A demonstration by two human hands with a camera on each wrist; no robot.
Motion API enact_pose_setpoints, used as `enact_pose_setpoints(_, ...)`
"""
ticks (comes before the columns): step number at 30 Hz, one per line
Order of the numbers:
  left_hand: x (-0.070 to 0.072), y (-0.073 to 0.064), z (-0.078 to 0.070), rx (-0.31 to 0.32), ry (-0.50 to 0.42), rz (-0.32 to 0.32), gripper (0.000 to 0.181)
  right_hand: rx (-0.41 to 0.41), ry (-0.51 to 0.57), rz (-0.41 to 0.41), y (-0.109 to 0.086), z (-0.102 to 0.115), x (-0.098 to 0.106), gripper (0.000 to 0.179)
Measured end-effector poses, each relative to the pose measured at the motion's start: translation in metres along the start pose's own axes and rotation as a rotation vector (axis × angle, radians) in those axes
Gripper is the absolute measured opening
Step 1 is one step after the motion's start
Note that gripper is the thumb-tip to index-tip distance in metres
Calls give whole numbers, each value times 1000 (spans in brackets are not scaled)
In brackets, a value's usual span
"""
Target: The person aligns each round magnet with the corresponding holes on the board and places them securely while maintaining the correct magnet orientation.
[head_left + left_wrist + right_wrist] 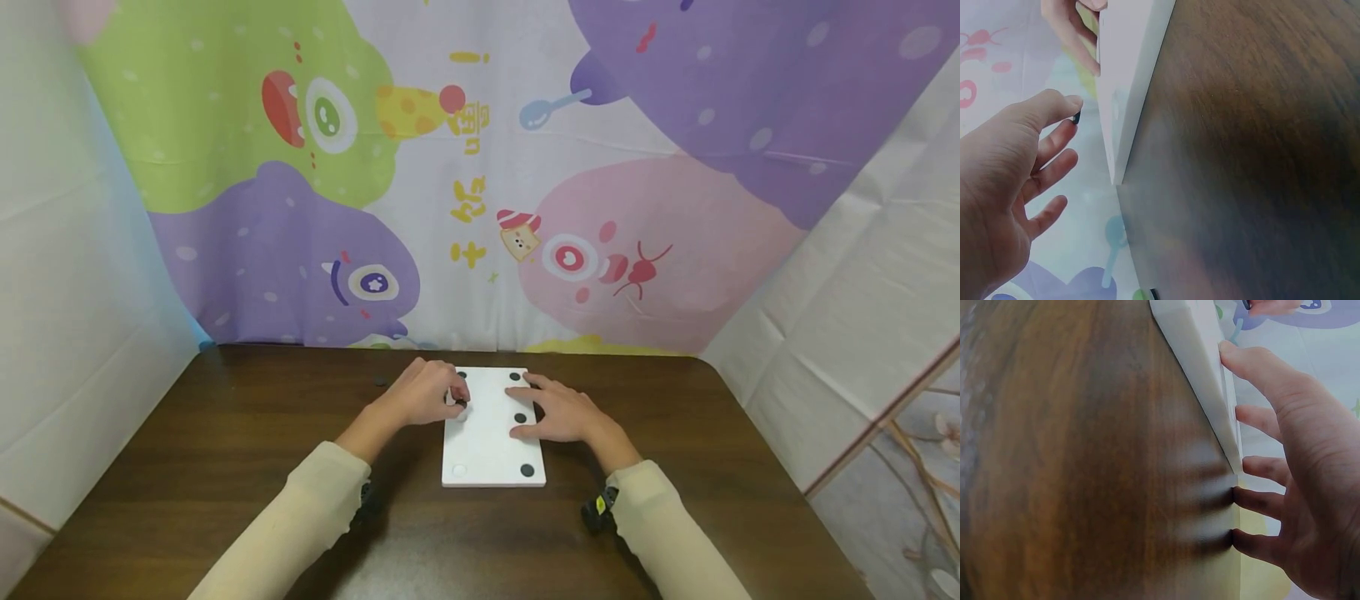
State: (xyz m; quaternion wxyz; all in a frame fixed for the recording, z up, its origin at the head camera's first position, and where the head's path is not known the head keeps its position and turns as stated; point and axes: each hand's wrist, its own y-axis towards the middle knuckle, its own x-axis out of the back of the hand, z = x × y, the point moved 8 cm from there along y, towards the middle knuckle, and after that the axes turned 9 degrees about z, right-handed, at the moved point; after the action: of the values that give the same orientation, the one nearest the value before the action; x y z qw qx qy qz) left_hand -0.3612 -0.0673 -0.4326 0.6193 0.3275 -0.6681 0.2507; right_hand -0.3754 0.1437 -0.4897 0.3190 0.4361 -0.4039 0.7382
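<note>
A white rectangular board (pixel 489 442) lies on the table in front of me. Over its left side, my left hand (pixel 427 393) pinches a small black disc (pixel 1076 117) between thumb and forefinger, just above a pale round spot (pixel 462 417). The other fingers are loosely bent. My right hand (pixel 566 412) rests at the board's right edge with its fingers spread, thumb and forefinger on the top surface. Black discs show along the right side, one (pixel 527 471) at the near corner. Another black disc (pixel 462 375) sits at the far left corner, opposite a second pale round spot (pixel 459 471).
A loose black disc (pixel 380 382) lies on the dark wooden table (pixel 247 450), left of the board. A cloth curtain (pixel 480 317) with cartoon figures hangs behind the table's far edge. Pale cloth walls stand at both sides.
</note>
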Motion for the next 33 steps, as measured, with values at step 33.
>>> enact_pose_setpoints(33, -23, 0, -2, -9, -38, 83, 6, 3, 0, -11, 2, -2, -2, 85)
